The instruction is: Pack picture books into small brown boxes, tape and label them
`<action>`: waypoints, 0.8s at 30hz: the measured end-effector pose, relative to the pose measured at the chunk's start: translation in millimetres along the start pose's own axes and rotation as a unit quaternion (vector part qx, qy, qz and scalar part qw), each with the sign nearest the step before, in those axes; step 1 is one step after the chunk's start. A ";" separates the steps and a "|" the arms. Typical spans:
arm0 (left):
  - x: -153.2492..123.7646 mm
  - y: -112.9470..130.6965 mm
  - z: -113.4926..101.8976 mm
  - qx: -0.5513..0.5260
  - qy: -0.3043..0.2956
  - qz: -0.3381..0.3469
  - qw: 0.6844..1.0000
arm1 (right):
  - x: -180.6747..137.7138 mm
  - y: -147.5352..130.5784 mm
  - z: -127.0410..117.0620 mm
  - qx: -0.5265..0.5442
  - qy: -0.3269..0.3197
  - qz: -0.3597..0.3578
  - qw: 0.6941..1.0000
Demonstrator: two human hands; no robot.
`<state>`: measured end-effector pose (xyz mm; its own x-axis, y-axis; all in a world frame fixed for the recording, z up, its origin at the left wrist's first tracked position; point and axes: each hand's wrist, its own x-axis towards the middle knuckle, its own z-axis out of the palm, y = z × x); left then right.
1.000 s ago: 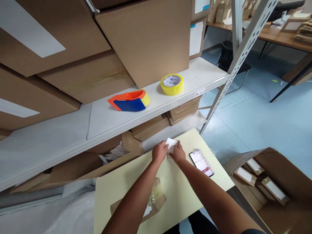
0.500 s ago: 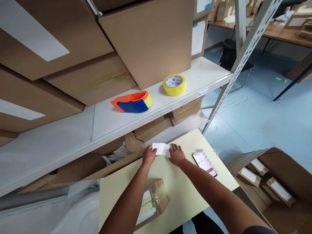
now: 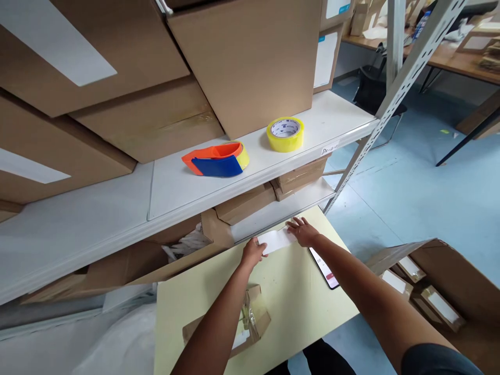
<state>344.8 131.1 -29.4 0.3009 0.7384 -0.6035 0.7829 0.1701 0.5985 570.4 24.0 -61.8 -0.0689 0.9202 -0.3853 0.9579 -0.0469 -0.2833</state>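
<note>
fingers (image 3: 261,250) hold white label (image 3: 276,240) at both ends.

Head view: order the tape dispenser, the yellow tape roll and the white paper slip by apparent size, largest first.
1. tape dispenser
2. yellow tape roll and white paper slip: about alike, not ranked

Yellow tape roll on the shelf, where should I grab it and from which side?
Probably pinch the near wall of the yellow tape roll, thumb in the core, fingers outside, coming from above and the front: it lies flat, hole up, near the edge of the white shelf, with a cardboard box close behind.
</note>
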 end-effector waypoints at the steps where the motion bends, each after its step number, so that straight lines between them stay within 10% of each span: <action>1: -0.6 1.5 2.5 -0.006 0.005 -0.001 1.000 | -0.8 0.7 0.9 0.007 0.005 0.001 1.000; 24: 5.9 -3.6 -12.2 -0.040 0.074 -0.033 0.996 | 50.1 -39.5 14.0 0.090 0.099 0.251 0.959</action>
<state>337.1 142.9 -28.7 0.1611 0.8113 -0.5620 0.7505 0.2690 0.6036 525.1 66.5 -82.2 0.4602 0.8186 -0.3437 0.7916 -0.5536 -0.2587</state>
